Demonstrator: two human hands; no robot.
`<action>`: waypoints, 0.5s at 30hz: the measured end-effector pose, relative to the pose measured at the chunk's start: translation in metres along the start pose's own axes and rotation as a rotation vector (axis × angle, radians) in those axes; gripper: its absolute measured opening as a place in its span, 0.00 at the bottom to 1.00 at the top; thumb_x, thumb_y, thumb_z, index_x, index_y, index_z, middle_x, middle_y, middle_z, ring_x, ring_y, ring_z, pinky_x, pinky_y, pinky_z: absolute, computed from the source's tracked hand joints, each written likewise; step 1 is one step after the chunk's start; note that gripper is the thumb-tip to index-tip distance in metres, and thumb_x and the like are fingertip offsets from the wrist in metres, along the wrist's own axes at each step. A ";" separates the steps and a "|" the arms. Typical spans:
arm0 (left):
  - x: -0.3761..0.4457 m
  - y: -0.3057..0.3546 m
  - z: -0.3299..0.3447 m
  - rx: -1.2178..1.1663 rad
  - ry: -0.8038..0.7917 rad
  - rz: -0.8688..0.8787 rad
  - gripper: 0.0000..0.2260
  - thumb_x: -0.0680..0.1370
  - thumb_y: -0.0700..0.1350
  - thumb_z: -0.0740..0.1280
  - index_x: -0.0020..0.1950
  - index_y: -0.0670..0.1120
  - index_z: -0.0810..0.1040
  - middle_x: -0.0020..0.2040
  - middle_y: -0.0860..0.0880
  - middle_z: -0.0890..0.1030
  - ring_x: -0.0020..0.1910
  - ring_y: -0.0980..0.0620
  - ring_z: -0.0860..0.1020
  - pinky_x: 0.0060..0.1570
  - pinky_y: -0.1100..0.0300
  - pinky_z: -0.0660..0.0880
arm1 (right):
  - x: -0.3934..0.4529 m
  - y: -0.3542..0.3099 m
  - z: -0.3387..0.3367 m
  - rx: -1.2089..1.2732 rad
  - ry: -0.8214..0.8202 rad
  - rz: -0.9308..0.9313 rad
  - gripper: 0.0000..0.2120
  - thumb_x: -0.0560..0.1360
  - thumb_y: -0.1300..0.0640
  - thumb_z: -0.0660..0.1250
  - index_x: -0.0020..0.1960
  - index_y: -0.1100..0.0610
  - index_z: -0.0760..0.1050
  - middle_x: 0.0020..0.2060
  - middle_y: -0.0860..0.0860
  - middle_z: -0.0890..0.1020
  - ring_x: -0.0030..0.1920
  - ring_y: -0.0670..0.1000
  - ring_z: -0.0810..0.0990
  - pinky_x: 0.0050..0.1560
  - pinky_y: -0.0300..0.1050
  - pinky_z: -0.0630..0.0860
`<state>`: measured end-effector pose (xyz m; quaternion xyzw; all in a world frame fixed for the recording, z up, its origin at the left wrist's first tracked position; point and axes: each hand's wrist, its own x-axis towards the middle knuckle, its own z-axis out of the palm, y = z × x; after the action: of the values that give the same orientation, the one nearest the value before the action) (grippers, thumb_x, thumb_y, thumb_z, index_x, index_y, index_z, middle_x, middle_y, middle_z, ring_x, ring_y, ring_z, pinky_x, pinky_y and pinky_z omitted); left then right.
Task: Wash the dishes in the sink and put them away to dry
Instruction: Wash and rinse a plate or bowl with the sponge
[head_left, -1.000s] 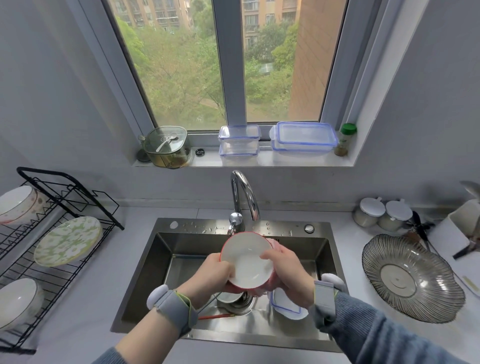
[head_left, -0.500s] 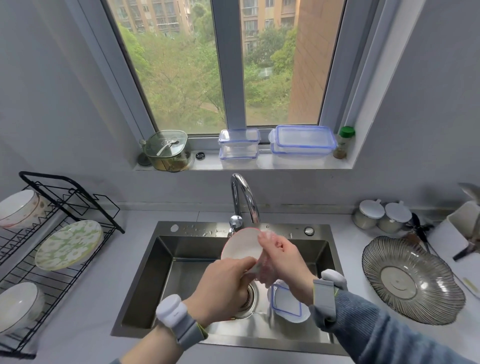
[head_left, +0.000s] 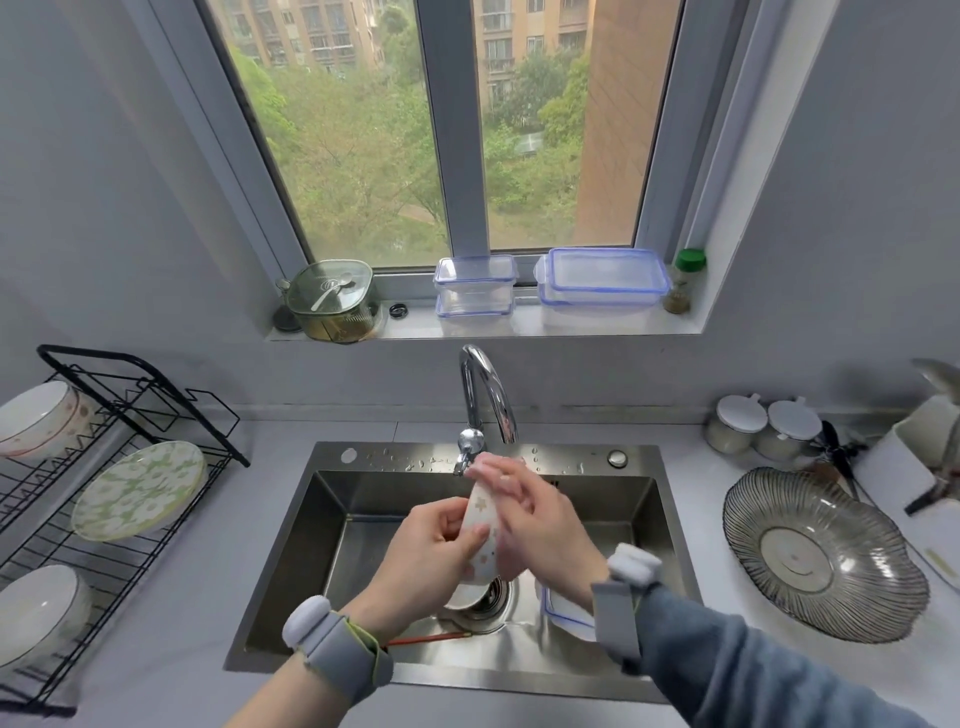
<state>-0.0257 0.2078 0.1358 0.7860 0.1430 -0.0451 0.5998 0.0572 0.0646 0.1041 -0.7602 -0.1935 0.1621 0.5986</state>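
A single wide-angle view is given from the head, aimed forward and down. The sink (head_left: 670, 525) is seen close below at centre, the window (head_left: 452, 130) faced straight ahead, the countertop bowed at both edges. No second view is offered.

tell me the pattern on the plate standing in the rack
Green with white daisy-like flowers, on the round plate in the black wire rack; head view.

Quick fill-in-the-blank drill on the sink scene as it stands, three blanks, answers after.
The left hand grips the white flower-patterned bowl above the steel ____.
The green floral plate stands in the black wire ____.
The two clear blue-rimmed boxes on the windowsill are ____ one on the other.
Missing: sink; rack; stacked
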 end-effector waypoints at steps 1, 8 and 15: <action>-0.002 0.002 -0.001 -0.033 0.007 0.008 0.08 0.83 0.37 0.66 0.56 0.43 0.84 0.48 0.45 0.88 0.48 0.46 0.86 0.42 0.54 0.81 | 0.009 -0.002 -0.003 0.114 -0.015 0.102 0.12 0.82 0.54 0.65 0.61 0.44 0.83 0.59 0.40 0.84 0.60 0.43 0.82 0.63 0.43 0.77; -0.010 0.006 -0.012 -0.176 0.049 0.134 0.09 0.82 0.35 0.65 0.59 0.40 0.82 0.49 0.42 0.87 0.47 0.43 0.86 0.44 0.56 0.82 | 0.020 -0.003 -0.006 0.619 -0.136 0.629 0.17 0.82 0.51 0.64 0.64 0.58 0.82 0.57 0.60 0.85 0.50 0.56 0.84 0.37 0.49 0.83; -0.009 0.000 -0.016 -0.192 0.101 0.217 0.08 0.83 0.36 0.66 0.60 0.38 0.81 0.50 0.41 0.87 0.51 0.40 0.86 0.49 0.47 0.84 | -0.005 -0.019 0.019 1.135 -0.197 0.769 0.22 0.84 0.64 0.49 0.67 0.71 0.75 0.46 0.65 0.83 0.33 0.59 0.85 0.27 0.46 0.81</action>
<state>-0.0362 0.2215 0.1425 0.7373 0.0906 0.0733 0.6654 0.0415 0.0826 0.1182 -0.3258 0.1512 0.5072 0.7834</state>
